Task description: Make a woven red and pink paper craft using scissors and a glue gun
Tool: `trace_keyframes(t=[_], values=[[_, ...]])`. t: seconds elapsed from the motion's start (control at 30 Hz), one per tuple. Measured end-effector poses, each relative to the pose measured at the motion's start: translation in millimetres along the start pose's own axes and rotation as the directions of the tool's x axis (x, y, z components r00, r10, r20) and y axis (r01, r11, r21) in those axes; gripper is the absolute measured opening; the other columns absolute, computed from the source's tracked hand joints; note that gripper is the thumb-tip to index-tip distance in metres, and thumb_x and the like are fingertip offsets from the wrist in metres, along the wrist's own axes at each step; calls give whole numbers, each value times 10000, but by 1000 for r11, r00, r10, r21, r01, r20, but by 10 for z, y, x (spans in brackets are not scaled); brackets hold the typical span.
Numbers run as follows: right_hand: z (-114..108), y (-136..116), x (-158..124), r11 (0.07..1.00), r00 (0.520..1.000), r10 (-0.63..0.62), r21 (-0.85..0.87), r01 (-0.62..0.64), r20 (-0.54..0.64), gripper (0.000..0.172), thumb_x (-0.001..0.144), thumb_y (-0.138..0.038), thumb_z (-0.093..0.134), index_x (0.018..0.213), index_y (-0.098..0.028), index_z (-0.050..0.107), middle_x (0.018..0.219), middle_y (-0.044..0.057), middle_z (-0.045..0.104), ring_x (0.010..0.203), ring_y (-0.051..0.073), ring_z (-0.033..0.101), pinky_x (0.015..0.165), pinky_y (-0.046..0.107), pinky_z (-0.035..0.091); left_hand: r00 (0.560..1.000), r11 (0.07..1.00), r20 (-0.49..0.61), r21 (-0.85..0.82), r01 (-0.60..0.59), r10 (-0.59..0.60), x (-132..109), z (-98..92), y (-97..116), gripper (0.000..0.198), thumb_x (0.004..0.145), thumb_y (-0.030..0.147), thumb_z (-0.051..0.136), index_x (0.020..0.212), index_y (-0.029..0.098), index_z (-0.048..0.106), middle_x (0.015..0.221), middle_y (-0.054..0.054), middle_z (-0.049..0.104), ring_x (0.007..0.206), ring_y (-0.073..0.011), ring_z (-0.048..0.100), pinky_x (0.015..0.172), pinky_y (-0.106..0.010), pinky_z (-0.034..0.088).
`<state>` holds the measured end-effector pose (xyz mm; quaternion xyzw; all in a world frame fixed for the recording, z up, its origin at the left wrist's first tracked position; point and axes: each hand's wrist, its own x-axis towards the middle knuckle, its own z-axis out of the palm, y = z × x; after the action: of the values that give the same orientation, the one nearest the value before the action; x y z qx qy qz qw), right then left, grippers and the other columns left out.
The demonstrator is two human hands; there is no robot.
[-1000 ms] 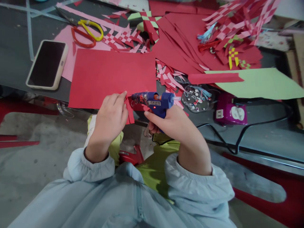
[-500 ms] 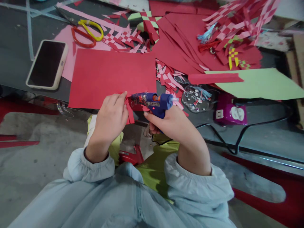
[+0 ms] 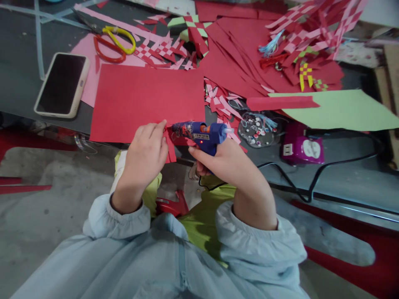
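Phone [image 3: 62, 84] sits left on the bench [image 3: 18, 70], scissors [image 3: 105, 30] beyond and right; paper sheet [image 3: 149, 97] left of centre, glue gun [image 3: 202, 135] at its near right corner, trinket dish [image 3: 257, 132] rightward, socket block [image 3: 302, 146] right again.

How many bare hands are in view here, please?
2. The left hand touches the narrow red paper piece at the near edge of the flat red paper sheet; the right hand grips the blue plastic glue gun.
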<state>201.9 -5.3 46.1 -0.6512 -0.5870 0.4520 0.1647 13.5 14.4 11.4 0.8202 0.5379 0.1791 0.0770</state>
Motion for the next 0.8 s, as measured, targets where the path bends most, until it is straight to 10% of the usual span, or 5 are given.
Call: trace_keyframes(t=[0.6,0.8], values=[[-76,-16,-24,1000,1000,12,16,-12,-27,371,860,-403,571,544,-208,560,491,28,637,465,160,620,530,286,491,1000,1000,-1,9,-1,1,3,2,-3,430,950,219,369,1343,130,519,1189,-131,650,1120,-258,562,995,-411,452],[-194,99,-18,982,980,39,187,-2,-195,382,841,-462,611,548,-220,570,489,31,626,444,167,600,496,312,509,1000,998,-7,-69,13,-13,-6,-40,28,633,949,230,370,1548,239,164,1094,-60,661,1011,-230,595,958,-391,480]])
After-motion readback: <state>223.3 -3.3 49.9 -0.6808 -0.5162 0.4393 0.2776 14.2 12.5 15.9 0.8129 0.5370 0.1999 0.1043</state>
